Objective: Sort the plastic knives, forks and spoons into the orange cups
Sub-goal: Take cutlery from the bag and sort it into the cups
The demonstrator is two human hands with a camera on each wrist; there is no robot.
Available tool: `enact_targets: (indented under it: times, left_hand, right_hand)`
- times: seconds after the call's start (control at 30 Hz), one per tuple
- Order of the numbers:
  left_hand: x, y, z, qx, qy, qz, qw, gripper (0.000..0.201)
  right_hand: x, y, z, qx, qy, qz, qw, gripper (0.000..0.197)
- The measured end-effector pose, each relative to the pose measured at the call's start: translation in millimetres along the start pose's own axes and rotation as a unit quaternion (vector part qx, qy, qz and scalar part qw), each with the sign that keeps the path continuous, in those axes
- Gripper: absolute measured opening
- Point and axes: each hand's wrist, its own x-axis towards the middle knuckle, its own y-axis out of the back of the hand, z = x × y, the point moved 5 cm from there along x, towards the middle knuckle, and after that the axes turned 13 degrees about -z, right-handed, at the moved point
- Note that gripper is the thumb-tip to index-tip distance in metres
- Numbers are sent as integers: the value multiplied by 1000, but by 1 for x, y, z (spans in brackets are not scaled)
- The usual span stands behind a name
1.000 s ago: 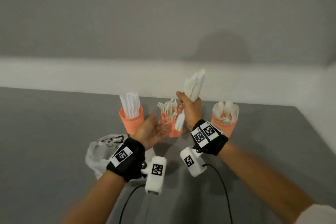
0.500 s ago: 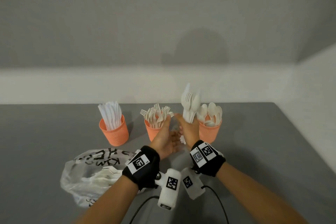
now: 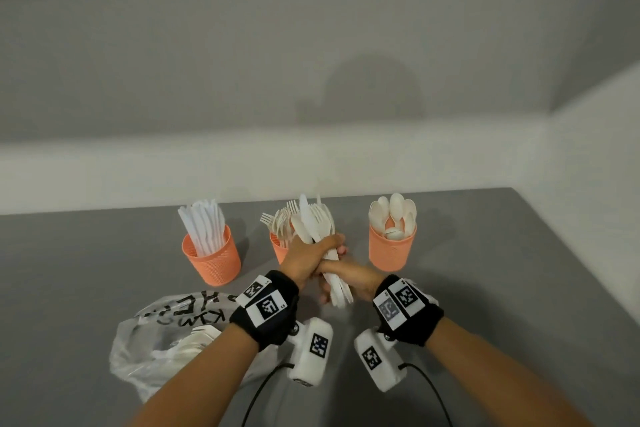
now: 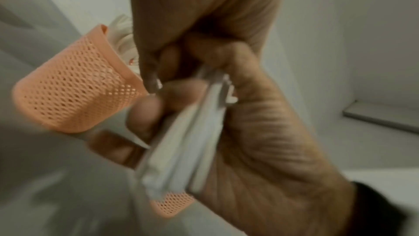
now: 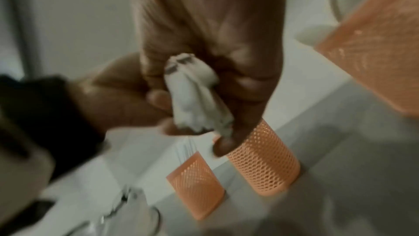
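Three orange mesh cups stand in a row on the grey table. The left cup [image 3: 212, 258] holds knives, the middle cup [image 3: 278, 248] forks, the right cup [image 3: 392, 248] spoons. A bundle of white plastic cutlery [image 3: 317, 224], with forks and a knife showing, stands upright in front of the middle cup. My left hand [image 3: 304, 255] wraps round its middle. My right hand [image 3: 351, 276] grips the handles lower down. In the right wrist view the handle ends [image 5: 197, 100] stick out of my right fist. In the left wrist view the bundle [image 4: 192, 141] runs between both hands.
A crumpled clear plastic bag [image 3: 162, 340] with black lettering and more white cutlery inside lies at the near left. The table's right edge [image 3: 588, 288] meets a white wall. Cables trail from the wrist cameras toward me.
My left hand, free a second ago, has come up and closed round the bundle. The bundle has moved left, from beside the spoon cup to in front of the fork cup.
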Motion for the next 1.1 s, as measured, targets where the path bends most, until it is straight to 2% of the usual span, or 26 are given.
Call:
enact_targets:
  times: [0.07, 0.13, 0.17, 0.27, 0.33, 0.37, 0.43, 0.5, 0.57, 0.73, 0.83, 0.97, 1.1]
  left_hand:
    - [1, 2, 4, 32, -18, 63, 997, 23]
    - [4, 0, 5, 64, -18, 73, 995, 26]
    - [6, -1, 5, 91, -10, 65, 994, 24]
    - [5, -5, 5, 144, 30, -1, 989, 24]
    - [3, -3, 7, 112, 14, -40, 993, 31]
    - [3, 2, 10, 87, -2, -29, 996, 31]
    - [4, 18, 17, 52, -24, 55, 997, 30]
    - [5, 30, 25, 66, -50, 112, 990, 21]
    - [7, 31, 33, 122, -66, 106, 985, 6]
    - [10, 33, 34, 232, -65, 103, 965, 12]
    - [13, 35, 35, 237, -61, 110, 963, 20]
    - [14, 30, 45, 243, -83, 107, 961, 19]
    - [17, 31, 54, 213, -105, 135, 962, 21]
  right_hand:
    - [1, 5, -3, -63, 46, 81, 994, 21]
    - [1, 7, -1, -43, 66, 138, 987, 21]
    - [1, 6, 1, -28, 67, 141, 987, 21]
    - [-2, 2, 6, 5, 37, 90, 995, 24]
    - [-4, 5, 6, 24, 28, 75, 997, 24]
    - [-5, 10, 5, 28, 33, 82, 996, 20]
    - [-6, 18, 5, 16, 45, 105, 993, 12]
    - [-6, 22, 6, -13, 53, 125, 991, 19]
    - [-6, 22, 6, -40, 52, 142, 988, 28]
    - [-6, 20, 8, -52, 54, 132, 988, 26]
    - [-5, 22, 15, -28, 43, 117, 992, 25]
    - [-6, 28, 20, 6, 35, 115, 993, 27]
    - [-8, 29, 19, 8, 36, 106, 994, 28]
